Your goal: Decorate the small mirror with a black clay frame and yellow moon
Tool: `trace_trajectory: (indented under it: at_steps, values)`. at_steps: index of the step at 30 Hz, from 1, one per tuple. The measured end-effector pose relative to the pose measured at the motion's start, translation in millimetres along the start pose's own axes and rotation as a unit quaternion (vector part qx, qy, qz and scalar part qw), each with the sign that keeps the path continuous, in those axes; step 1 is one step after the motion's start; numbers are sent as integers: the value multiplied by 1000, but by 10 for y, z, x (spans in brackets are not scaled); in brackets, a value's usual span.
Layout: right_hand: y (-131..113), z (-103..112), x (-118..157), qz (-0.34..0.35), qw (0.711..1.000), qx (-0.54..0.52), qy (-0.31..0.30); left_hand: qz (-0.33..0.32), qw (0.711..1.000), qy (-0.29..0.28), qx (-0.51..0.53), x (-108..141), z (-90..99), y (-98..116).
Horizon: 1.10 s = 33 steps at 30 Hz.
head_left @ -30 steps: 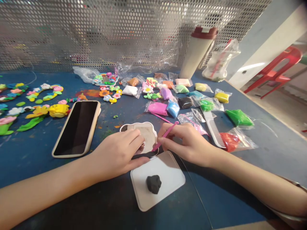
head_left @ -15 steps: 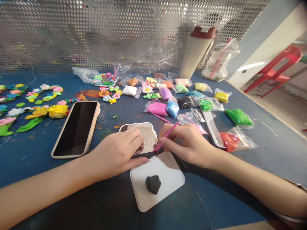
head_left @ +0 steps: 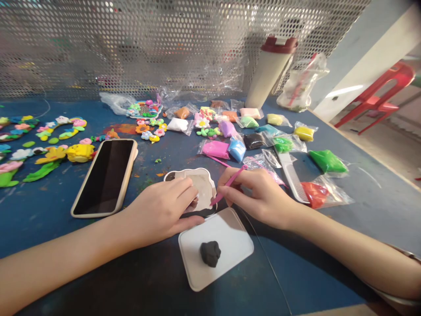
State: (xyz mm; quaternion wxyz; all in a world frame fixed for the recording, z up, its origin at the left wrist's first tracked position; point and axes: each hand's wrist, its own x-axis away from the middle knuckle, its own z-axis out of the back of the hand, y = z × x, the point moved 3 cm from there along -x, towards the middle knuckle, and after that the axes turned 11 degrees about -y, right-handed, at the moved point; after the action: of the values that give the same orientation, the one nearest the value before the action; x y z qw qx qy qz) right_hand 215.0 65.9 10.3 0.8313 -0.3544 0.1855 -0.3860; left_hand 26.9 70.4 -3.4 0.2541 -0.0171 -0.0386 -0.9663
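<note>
My left hand (head_left: 161,210) presses on a white scalloped tray (head_left: 201,184), holding it against the table; part of its inside shows a pale clay-like layer. My right hand (head_left: 256,196) pinches a slim pink sculpting tool (head_left: 229,184), with its tip at the tray's right edge. Below both hands, a lump of black clay (head_left: 210,253) sits on a white plastic mat (head_left: 232,235). The tray's lower part is hidden by my left hand.
A phone (head_left: 105,177) lies left of my hands on the blue table (head_left: 42,219). Colourful clay flowers and shapes lie beyond it. Bagged clay, a white comb (head_left: 292,177), and a cream bottle (head_left: 268,72) stand ahead, before a perforated metal screen (head_left: 131,44).
The pink tool has tilted slightly in my right hand, with its tip edging right and up along the tray. My left hand and the black clay stay in place.
</note>
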Motion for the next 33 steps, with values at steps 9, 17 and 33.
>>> trace_trajectory:
  at_steps: [9,17,33]
  values:
    - [-12,-29,4,2,1000,15,1,-7,1000,9,-8,-7,17,-6]
    - [-30,-84,39,43,999,9,0,-57,998,10,-23,-5,30,-37]
    - [22,-86,93,-27,999,-31,8,-41,998,40,-7,-60,33,45]
